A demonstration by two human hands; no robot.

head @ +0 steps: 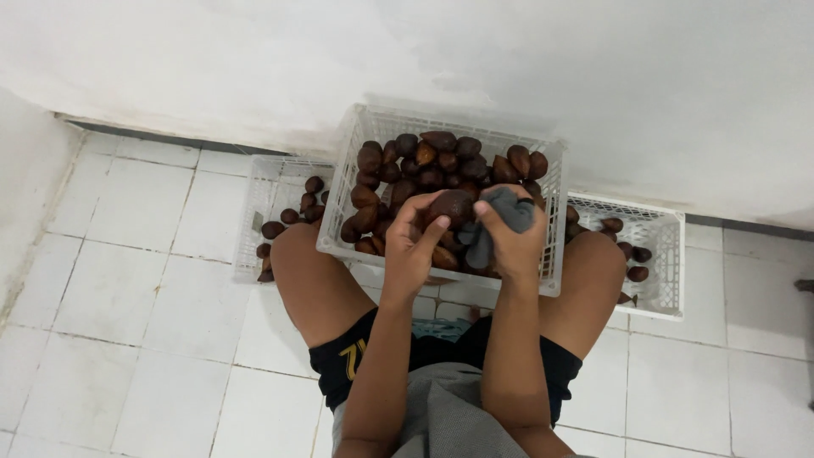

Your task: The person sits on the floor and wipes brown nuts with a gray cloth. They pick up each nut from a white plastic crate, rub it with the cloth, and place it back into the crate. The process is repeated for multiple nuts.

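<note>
The floor of pale square ceramic tiles (144, 288) fills most of the view, with a white plastered wall (593, 76) running across from ten o'clock to three o'clock. There is open tile at nine o'clock and at four o'clock, bare as far as the edges of the view.

A person sits on the floor with bare knees spread, in dark shorts (356, 360). Resting between the knees at twelve o'clock is a white slatted plastic crate (339, 199) heaped with dark brown scaly oval fruits (441, 161). Its near rim sits just above the wrists. Two lower white plastic crates flank it: one at ten o'clock (263, 182), partly hidden by the left knee and holding a few fruits, and one at two o'clock (666, 254), behind the right knee, with a few more. All three stand close to the wall, leaving little room beyond them.

The left hand (411, 242) has its grip closed around one brown scaly fruit (451, 206), held just above the heap. The right hand (513, 242) grips a crumpled grey cloth (500, 220), which touches that fruit's right side.
</note>
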